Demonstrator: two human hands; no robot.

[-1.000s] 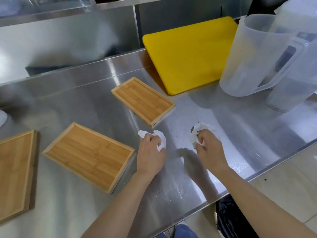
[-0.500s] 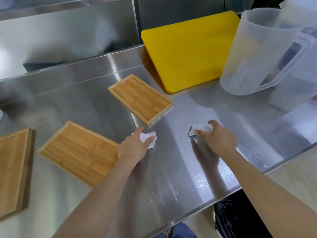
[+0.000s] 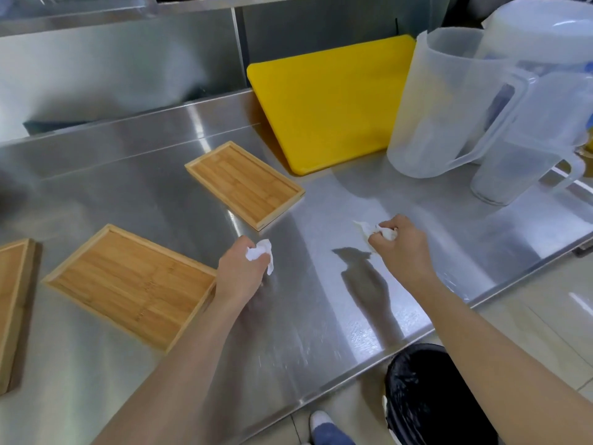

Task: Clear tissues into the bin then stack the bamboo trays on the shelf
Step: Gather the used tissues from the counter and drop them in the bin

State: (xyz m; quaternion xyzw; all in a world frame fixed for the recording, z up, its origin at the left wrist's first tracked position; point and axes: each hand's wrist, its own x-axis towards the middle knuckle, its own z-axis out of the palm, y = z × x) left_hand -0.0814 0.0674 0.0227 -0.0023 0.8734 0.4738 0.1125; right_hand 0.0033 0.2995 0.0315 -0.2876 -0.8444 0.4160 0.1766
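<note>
Both hands are squeezed tight, each one around a crumpled white tissue. The left hand (image 3: 239,273) holds the left tissue (image 3: 260,253), and a bit of paper sticks out past the fingers. The right hand (image 3: 402,248) holds the right tissue (image 3: 373,232), and a corner of it pokes out to the left. Both fists are low over the shiny metal table (image 3: 321,300), well apart from each other.

The table is the biggest thing here. At its back, a yellow cutting board (image 3: 330,101) leans against the wall. Beside it on the right stands a big clear plastic jug (image 3: 442,107), with a smaller jug (image 3: 529,146) just next to it.

Three bamboo trays lie flat on the table. The near tray (image 3: 128,284) is by the left wrist, and its right edge is just beside the left hand. The far tray (image 3: 245,184) sits farther back, between the near tray and the yellow board. The edge tray (image 3: 14,309) is at the far left and only part of it shows.

Down on the floor, under the front edge of the table, is a bin (image 3: 430,396) with a black bag in it. It sits below the right arm. A shoe (image 3: 324,427) shows just to the left of the bin.
</note>
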